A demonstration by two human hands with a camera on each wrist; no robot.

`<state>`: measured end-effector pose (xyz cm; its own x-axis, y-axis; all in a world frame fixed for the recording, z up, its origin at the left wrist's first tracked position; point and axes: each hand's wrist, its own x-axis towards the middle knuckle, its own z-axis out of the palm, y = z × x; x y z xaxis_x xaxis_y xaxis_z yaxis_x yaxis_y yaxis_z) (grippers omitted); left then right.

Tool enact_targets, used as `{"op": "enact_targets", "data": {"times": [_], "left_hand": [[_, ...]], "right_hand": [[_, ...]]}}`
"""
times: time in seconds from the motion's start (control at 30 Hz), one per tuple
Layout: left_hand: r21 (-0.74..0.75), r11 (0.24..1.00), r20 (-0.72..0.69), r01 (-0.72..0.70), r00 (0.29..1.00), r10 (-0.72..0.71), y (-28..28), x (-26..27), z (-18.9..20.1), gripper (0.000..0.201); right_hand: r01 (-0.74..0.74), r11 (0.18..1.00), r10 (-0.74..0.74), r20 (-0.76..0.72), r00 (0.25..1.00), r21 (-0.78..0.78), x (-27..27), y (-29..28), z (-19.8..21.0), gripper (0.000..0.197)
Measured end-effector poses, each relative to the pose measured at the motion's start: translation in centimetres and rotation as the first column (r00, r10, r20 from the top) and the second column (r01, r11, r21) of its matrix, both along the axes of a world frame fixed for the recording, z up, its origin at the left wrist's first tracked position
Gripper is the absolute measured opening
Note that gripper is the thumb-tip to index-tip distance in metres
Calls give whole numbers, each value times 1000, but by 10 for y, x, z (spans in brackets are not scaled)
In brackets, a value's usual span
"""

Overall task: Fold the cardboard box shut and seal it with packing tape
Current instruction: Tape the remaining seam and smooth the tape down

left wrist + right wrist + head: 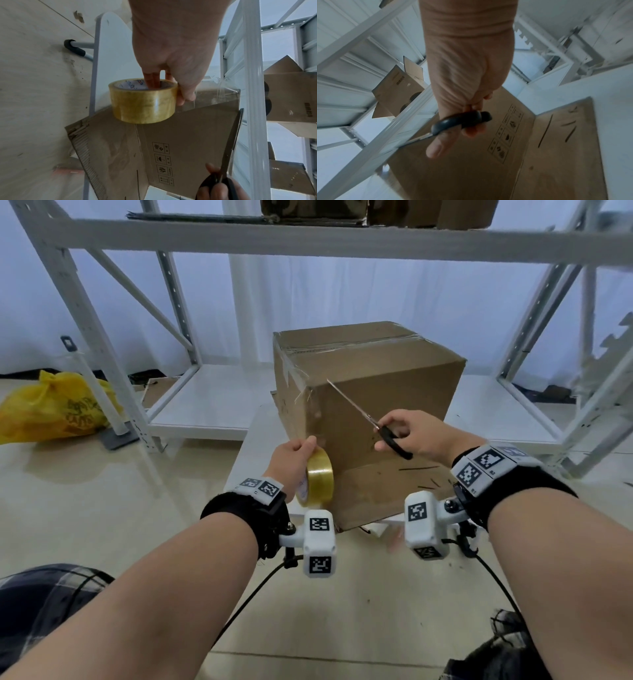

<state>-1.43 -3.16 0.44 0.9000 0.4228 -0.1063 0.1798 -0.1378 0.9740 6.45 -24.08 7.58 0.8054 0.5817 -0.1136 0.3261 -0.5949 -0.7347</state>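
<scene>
The cardboard box (370, 405) stands on the bench (253, 440) just beyond both hands, flaps closed and taped. The left hand (291, 457) grips the tape roll (317, 477); the right hand (414, 433) holds closed scissors (363, 416). The sealing looks nearly finished; next, cut the strip.

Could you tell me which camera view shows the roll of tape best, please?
The left wrist view: the tape roll fills the centre, fingers through its core. The head view shows it smaller; the right wrist view misses it.
</scene>
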Motion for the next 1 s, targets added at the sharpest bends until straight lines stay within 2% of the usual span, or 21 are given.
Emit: {"op": "enact_targets", "data": {"times": [0.13, 0.27, 0.53, 1.0], "left_hand": [[66, 998, -7, -9, 1000, 10, -3, 1, 1, 31], [96, 995, -12, -12, 1000, 13, -2, 0, 2, 32], [90, 996, -22, 24, 1000, -22, 8, 0, 4, 32], [88, 995, -55, 48, 998, -43, 19, -1, 3, 27]], "right_hand": [[-69, 982, 68, -11, 998, -176, -2, -8, 3, 48], [-94, 955, 85, -46, 995, -281, -3, -9, 2, 47], [-208, 912, 196, -71, 978, -354, 2, 20, 15, 50], [-267, 890, 261, -67, 963, -370, 17, 45, 17, 50]]}}
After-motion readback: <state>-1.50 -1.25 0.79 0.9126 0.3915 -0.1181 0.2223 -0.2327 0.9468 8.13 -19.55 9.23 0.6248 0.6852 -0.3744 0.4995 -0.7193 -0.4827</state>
